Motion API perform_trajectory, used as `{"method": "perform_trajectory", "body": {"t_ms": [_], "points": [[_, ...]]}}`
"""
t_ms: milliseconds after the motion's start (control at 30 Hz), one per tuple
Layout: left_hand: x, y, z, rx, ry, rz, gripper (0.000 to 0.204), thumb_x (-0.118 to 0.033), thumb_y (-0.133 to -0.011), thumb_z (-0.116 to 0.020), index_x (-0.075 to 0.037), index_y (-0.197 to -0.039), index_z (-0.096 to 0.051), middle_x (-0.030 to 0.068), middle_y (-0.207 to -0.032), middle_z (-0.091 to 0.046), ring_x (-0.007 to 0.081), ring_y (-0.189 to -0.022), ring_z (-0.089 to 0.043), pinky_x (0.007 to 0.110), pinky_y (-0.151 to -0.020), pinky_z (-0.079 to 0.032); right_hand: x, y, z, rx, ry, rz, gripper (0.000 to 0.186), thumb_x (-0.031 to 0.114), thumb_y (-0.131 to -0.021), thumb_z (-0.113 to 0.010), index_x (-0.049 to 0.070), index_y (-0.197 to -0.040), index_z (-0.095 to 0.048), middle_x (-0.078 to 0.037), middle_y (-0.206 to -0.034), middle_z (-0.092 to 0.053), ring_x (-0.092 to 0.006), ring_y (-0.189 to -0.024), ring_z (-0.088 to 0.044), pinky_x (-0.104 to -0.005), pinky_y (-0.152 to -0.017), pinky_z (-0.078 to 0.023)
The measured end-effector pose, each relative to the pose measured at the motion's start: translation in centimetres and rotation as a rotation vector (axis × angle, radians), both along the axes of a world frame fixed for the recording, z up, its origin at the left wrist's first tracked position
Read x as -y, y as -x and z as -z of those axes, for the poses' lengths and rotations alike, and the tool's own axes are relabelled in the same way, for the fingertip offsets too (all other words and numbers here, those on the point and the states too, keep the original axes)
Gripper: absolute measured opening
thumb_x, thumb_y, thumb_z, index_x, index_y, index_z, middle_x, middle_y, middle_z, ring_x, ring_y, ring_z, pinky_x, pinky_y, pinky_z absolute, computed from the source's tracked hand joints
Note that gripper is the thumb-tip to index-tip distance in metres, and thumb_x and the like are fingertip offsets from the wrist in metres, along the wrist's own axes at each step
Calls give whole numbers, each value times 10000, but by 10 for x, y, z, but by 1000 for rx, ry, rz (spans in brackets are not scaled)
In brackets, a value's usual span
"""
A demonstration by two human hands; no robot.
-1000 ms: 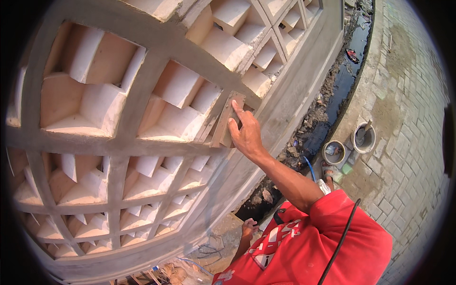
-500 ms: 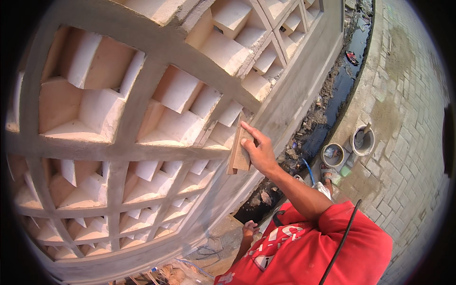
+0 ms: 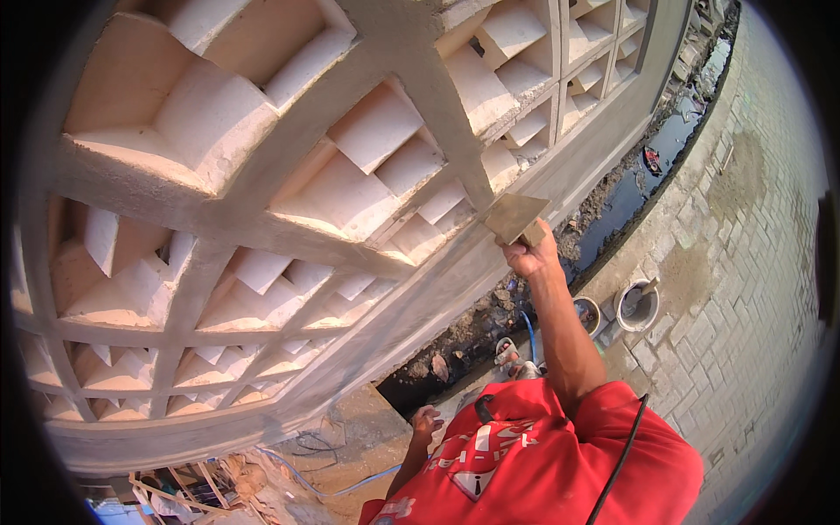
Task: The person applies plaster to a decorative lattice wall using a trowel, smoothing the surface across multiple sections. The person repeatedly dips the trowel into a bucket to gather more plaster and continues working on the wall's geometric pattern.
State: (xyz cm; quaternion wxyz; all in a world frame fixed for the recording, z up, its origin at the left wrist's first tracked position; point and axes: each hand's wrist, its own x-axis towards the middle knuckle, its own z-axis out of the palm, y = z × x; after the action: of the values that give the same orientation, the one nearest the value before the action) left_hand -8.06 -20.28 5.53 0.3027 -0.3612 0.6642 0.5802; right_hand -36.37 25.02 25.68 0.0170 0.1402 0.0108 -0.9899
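Note:
My right hand [image 3: 531, 256] is wrapped round the grip of a plastering float [image 3: 514, 215], a flat, brownish rectangular board. It is raised beside the lower edge of a grey wall [image 3: 455, 293], its broad face showing; whether it touches the wall I cannot tell. My left hand [image 3: 426, 422] hangs low near my body, fingers loosely bent and slightly apart, with nothing visible in it. To the left, pale angled blocks [image 3: 378, 131] sit recessed in the openings of the wall's grey plastered lattice [image 3: 236, 219].
A ditch with dark water [image 3: 608, 214] runs along the wall's foot, edged with rubble. Beyond it lies grey block paving [image 3: 726, 341]. Two buckets stand there, a larger pale bucket [image 3: 638, 327] and a smaller one [image 3: 598, 317]. A blue hose [image 3: 531, 337] is near my feet.
My right hand has moved away from the lattice openings to the right, and the float has turned so its broad face shows. The view has shifted; my left hand stays low.

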Motion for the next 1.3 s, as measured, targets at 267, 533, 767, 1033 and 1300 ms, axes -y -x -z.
{"method": "perform_trajectory", "body": {"t_ms": [267, 533, 767, 1033, 1300], "points": [[-30, 3, 11, 75, 112, -12, 319, -205, -915, -516, -68, -1201, -491, 137, -974, -625, 223, -639, -643, 321, -539, -521, 9, 44, -74, 103, 63, 33, 244, 63, -918, -347, -62, -1097, -454, -186, -945, -520, -214, -665, -494, -251, -469, -425], [-44, 4, 32, 2, 46, -79, 276, -54, -828, -488, -92, -1101, -514, 76, -828, -585, 193, -509, -577, 298, -428, -436, -15, -8, -158, -292, -100, -56, 238, 118, -919, -456, -39, -1084, -528, -152, -941, -591, -192, -726, -524, -207, -468, -402], [-51, 1, 33, -66, 46, -86, 195, -189, -903, -478, -98, -1068, -529, 67, -839, -573, 179, -532, -587, 290, -439, -450, -39, -4, -25, -128, 64, -196, 277, 151, -888, -543, -27, -1099, -530, -122, -908, -505, -154, -690, -440, -179, -433, -374], [-31, -18, 31, 9, 116, -125, 174, -166, -878, -546, -72, -1024, -559, 76, -761, -590, 175, -471, -561, 291, -397, -434, -9, 49, -30, 188, 77, -57, 264, 115, -918, -433, -46, -1115, -505, -151, -954, -551, -202, -696, -476, -219, -470, -411], [-40, -11, 36, 40, 108, -162, 232, -146, -838, -558, -67, -1057, -569, 73, -780, -597, 168, -472, -562, 303, -403, -447, 2, -8, -153, -346, -16, -157, 232, 121, -893, -508, -23, -1071, -546, -145, -962, -545, -199, -743, -483, -182, -423, -386]]}}
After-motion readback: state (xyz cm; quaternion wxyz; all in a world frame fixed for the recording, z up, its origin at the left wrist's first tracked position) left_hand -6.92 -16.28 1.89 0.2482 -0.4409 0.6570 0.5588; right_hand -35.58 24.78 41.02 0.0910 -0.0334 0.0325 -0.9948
